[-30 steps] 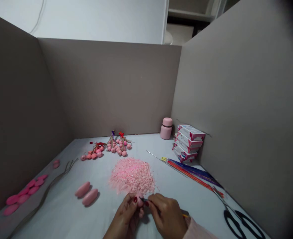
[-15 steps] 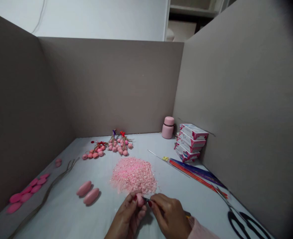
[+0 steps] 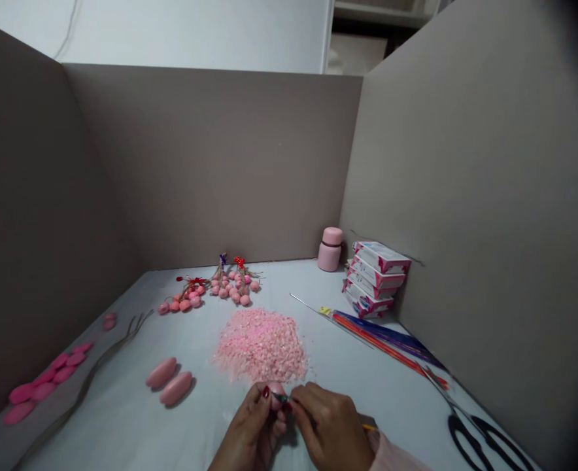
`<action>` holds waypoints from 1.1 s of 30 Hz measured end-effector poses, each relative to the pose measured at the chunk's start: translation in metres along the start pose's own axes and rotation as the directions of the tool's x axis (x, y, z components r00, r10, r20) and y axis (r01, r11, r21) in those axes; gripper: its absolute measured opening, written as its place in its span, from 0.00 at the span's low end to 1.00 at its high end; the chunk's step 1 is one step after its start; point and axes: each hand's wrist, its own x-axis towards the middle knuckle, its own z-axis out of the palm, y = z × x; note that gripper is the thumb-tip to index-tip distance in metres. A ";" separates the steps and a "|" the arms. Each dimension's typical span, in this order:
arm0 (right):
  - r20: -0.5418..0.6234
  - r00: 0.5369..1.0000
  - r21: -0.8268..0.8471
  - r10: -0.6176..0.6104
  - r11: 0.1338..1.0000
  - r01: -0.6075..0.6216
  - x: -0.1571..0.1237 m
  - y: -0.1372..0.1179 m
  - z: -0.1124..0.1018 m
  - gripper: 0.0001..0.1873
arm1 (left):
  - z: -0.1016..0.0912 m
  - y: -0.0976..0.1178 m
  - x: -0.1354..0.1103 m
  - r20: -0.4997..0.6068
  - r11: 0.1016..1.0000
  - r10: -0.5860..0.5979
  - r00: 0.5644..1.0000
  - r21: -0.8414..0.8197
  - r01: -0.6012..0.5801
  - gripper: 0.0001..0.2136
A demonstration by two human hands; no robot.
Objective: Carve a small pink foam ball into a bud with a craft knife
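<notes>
My left hand [image 3: 250,425] is closed around a small rounded pink soap piece [image 3: 276,388], thumb and fingers pressing its sides. My right hand [image 3: 331,422] grips a craft knife [image 3: 282,398]; its dark tip lies against the soap, and a yellow part of its handle shows behind the hand. Most of the handle is hidden by the fingers. Just beyond both hands lies a heap of pink shavings [image 3: 262,343]. To the left rest two smooth oval pink soap pieces [image 3: 176,388].
Flat pink ovals [image 3: 44,391] and a long dry stem [image 3: 85,389] lie at left. Tied bunches of pink balls [image 3: 233,288] sit at the back, near a pink flask [image 3: 329,250]. Stacked boxes [image 3: 378,278], coloured strips [image 3: 377,337] and scissors [image 3: 470,422] line the right.
The knife tip has moved left across the face of the soap piece, and the right hand has come slightly closer to the left. The view has shifted a little.
</notes>
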 end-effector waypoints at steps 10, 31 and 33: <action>-0.055 0.997 0.128 0.058 0.991 -0.050 0.000 0.003 -0.003 0.16 | 0.003 -0.004 -0.002 0.035 0.999 0.032 0.999 0.015 -0.033 0.11; 0.000 1.000 0.003 0.016 1.000 -0.016 0.000 -0.004 -0.001 0.14 | -0.006 -0.012 0.007 0.055 0.989 0.133 0.990 0.056 -0.136 0.11; 0.000 1.000 0.016 0.024 1.000 -0.024 0.001 -0.005 -0.002 0.15 | -0.006 -0.012 0.008 0.073 0.981 0.172 0.982 0.079 -0.177 0.11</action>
